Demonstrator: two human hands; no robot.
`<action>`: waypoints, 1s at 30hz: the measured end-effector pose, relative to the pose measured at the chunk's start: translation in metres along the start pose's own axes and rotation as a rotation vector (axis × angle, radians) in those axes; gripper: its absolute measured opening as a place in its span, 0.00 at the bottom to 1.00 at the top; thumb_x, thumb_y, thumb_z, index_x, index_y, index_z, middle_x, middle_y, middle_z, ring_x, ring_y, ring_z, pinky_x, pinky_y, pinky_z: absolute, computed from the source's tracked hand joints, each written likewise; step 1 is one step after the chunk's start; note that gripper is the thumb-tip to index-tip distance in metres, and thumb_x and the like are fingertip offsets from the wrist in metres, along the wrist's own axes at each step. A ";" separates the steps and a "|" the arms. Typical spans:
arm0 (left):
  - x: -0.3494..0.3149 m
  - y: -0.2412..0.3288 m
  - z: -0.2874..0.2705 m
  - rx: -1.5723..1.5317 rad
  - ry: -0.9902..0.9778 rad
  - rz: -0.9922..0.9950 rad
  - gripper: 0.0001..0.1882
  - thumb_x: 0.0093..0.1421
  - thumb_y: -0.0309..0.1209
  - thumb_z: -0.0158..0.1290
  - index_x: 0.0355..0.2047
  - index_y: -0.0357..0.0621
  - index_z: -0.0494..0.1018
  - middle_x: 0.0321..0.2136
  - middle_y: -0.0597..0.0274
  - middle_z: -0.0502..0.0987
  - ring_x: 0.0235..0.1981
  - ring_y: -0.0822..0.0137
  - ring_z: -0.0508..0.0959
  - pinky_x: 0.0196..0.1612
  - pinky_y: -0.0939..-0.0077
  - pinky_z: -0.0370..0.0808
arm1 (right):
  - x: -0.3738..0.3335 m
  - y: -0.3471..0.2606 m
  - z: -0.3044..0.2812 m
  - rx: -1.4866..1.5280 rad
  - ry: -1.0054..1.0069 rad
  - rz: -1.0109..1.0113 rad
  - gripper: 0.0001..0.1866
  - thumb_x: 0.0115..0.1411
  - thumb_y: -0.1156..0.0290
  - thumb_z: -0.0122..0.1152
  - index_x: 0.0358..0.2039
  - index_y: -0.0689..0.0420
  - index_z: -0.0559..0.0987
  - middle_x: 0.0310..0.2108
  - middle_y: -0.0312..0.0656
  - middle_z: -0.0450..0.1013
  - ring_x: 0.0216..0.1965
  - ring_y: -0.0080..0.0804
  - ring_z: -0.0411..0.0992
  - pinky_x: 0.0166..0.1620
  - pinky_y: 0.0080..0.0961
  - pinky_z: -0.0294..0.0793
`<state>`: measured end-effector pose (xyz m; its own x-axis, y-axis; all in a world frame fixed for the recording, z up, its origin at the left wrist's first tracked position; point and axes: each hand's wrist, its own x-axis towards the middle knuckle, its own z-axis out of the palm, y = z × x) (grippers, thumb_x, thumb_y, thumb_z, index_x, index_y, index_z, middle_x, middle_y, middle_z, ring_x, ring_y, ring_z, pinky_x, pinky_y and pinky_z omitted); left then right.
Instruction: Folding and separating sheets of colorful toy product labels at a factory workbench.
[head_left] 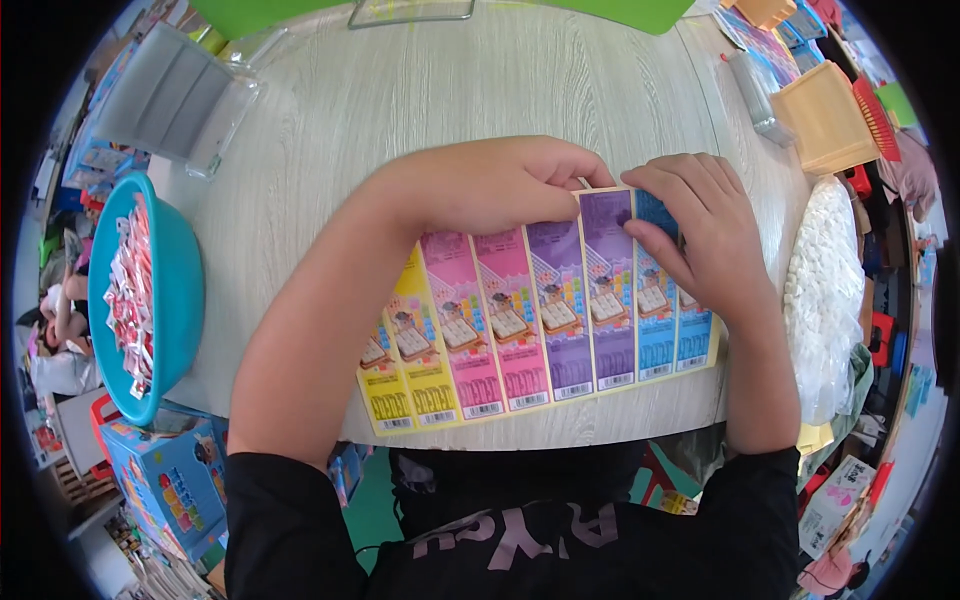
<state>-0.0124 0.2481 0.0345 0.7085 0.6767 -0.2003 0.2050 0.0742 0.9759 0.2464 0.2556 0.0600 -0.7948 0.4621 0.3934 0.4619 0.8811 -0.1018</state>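
A pale wood-grain counter [480,90] curves through a crowded workroom in even light, a bright green panel [640,14] along its far edge. Green floor [376,492] shows below the near side. A printed blue carton [165,485] stands at lower left, a white carton [838,503] at lower right, and red plastic seating [880,340] at right, its details blurred toward the rim.

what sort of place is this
Probably a small packing workshop: a sheet of coloured labels lies on the table, with a teal basin of small wrapped packets at left and a clear bag of white pieces at right.
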 end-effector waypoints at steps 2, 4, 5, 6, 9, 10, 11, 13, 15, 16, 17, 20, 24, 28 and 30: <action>0.000 0.003 0.005 -0.079 0.013 0.001 0.21 0.64 0.30 0.50 0.56 0.38 0.74 0.40 0.63 0.81 0.40 0.76 0.78 0.44 0.80 0.75 | -0.003 0.000 -0.002 -0.003 -0.008 0.016 0.19 0.60 0.61 0.66 0.48 0.57 0.79 0.43 0.45 0.76 0.45 0.48 0.73 0.51 0.40 0.71; -0.001 0.009 0.005 -0.108 0.022 0.005 0.20 0.64 0.29 0.49 0.56 0.37 0.73 0.40 0.62 0.81 0.40 0.76 0.78 0.43 0.80 0.76 | -0.003 0.003 -0.005 0.033 0.001 0.006 0.23 0.62 0.55 0.62 0.51 0.57 0.78 0.44 0.47 0.76 0.46 0.50 0.72 0.53 0.42 0.69; -0.002 0.011 0.005 -0.144 0.041 0.014 0.20 0.64 0.29 0.49 0.56 0.36 0.73 0.40 0.61 0.81 0.40 0.76 0.79 0.42 0.80 0.76 | -0.004 0.004 -0.006 0.029 0.005 0.019 0.23 0.62 0.55 0.62 0.51 0.57 0.78 0.44 0.47 0.76 0.46 0.50 0.72 0.53 0.42 0.69; -0.003 0.013 0.005 -0.139 0.027 0.013 0.20 0.64 0.29 0.49 0.56 0.36 0.73 0.40 0.61 0.81 0.40 0.76 0.79 0.42 0.80 0.76 | -0.006 0.006 -0.008 0.020 0.017 0.023 0.24 0.63 0.53 0.61 0.53 0.57 0.77 0.47 0.47 0.75 0.49 0.51 0.71 0.55 0.42 0.68; -0.006 0.018 -0.005 -0.264 0.032 -0.026 0.20 0.65 0.26 0.49 0.57 0.35 0.71 0.41 0.59 0.82 0.39 0.76 0.81 0.43 0.79 0.78 | -0.010 0.013 -0.010 -0.055 0.096 0.063 0.26 0.64 0.53 0.60 0.56 0.56 0.76 0.54 0.48 0.72 0.55 0.51 0.69 0.59 0.41 0.65; -0.008 0.017 -0.009 -0.266 0.075 -0.010 0.21 0.65 0.25 0.49 0.58 0.36 0.70 0.42 0.58 0.82 0.39 0.74 0.81 0.44 0.78 0.79 | -0.010 0.014 -0.009 -0.109 0.151 0.089 0.26 0.64 0.55 0.61 0.57 0.55 0.75 0.57 0.48 0.69 0.59 0.50 0.67 0.61 0.41 0.64; -0.009 0.017 -0.013 -0.267 0.118 0.007 0.21 0.66 0.24 0.49 0.59 0.36 0.69 0.43 0.57 0.82 0.40 0.73 0.82 0.45 0.76 0.80 | -0.010 0.014 -0.009 -0.115 0.165 0.100 0.26 0.64 0.55 0.61 0.57 0.55 0.75 0.57 0.48 0.69 0.59 0.50 0.67 0.61 0.41 0.64; -0.009 0.020 -0.017 -0.291 0.227 0.065 0.21 0.66 0.24 0.49 0.59 0.37 0.69 0.43 0.57 0.82 0.40 0.72 0.82 0.46 0.76 0.80 | -0.010 0.016 -0.008 -0.204 0.287 0.199 0.25 0.64 0.54 0.62 0.57 0.53 0.74 0.60 0.47 0.66 0.59 0.49 0.66 0.62 0.43 0.62; -0.008 0.020 -0.021 -0.318 0.334 0.123 0.21 0.67 0.24 0.49 0.59 0.37 0.68 0.43 0.57 0.82 0.40 0.71 0.83 0.46 0.75 0.81 | -0.013 0.023 -0.007 -0.171 0.323 0.260 0.25 0.65 0.55 0.61 0.59 0.53 0.73 0.61 0.48 0.65 0.60 0.49 0.66 0.63 0.44 0.61; -0.007 0.018 -0.024 -0.385 0.444 0.198 0.20 0.67 0.24 0.48 0.59 0.37 0.68 0.44 0.56 0.81 0.42 0.70 0.83 0.47 0.74 0.81 | -0.014 0.025 -0.005 -0.131 0.350 0.302 0.26 0.66 0.56 0.60 0.60 0.53 0.71 0.62 0.49 0.64 0.60 0.50 0.65 0.64 0.44 0.60; -0.006 0.017 -0.026 -0.453 0.554 0.274 0.20 0.67 0.23 0.48 0.59 0.36 0.68 0.45 0.55 0.81 0.43 0.68 0.83 0.48 0.73 0.80 | -0.014 0.026 -0.004 -0.131 0.362 0.310 0.26 0.66 0.56 0.60 0.60 0.53 0.71 0.62 0.49 0.64 0.60 0.50 0.65 0.64 0.44 0.60; 0.003 0.013 -0.019 -0.492 0.805 0.361 0.20 0.67 0.23 0.47 0.60 0.35 0.67 0.48 0.53 0.80 0.46 0.66 0.82 0.51 0.72 0.80 | -0.017 0.032 0.001 -0.141 0.375 0.355 0.26 0.67 0.58 0.59 0.62 0.54 0.69 0.62 0.51 0.64 0.62 0.53 0.64 0.66 0.44 0.59; 0.012 0.012 -0.014 -0.530 0.861 0.373 0.21 0.68 0.23 0.45 0.61 0.34 0.65 0.50 0.51 0.78 0.48 0.64 0.81 0.53 0.70 0.79 | -0.019 0.038 0.010 0.079 0.336 0.476 0.27 0.67 0.63 0.58 0.64 0.54 0.66 0.60 0.52 0.65 0.64 0.49 0.63 0.66 0.42 0.61; 0.014 0.007 -0.013 -0.566 0.940 0.388 0.23 0.69 0.23 0.44 0.63 0.34 0.62 0.51 0.50 0.78 0.50 0.62 0.81 0.53 0.68 0.79 | -0.012 0.033 0.010 0.629 0.202 0.689 0.26 0.68 0.68 0.57 0.65 0.54 0.65 0.50 0.46 0.73 0.54 0.41 0.72 0.60 0.36 0.68; 0.012 0.005 -0.015 -0.586 0.949 0.385 0.23 0.69 0.22 0.44 0.64 0.33 0.61 0.51 0.50 0.78 0.50 0.63 0.80 0.53 0.68 0.79 | -0.008 0.032 0.010 0.643 0.211 0.647 0.26 0.68 0.70 0.57 0.65 0.55 0.66 0.46 0.43 0.73 0.51 0.36 0.72 0.57 0.33 0.70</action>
<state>-0.0129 0.2676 0.0378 -0.1803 0.9834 0.0188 -0.4289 -0.0958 0.8982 0.2635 0.2808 0.0446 -0.3421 0.9099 0.2345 0.4332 0.3741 -0.8200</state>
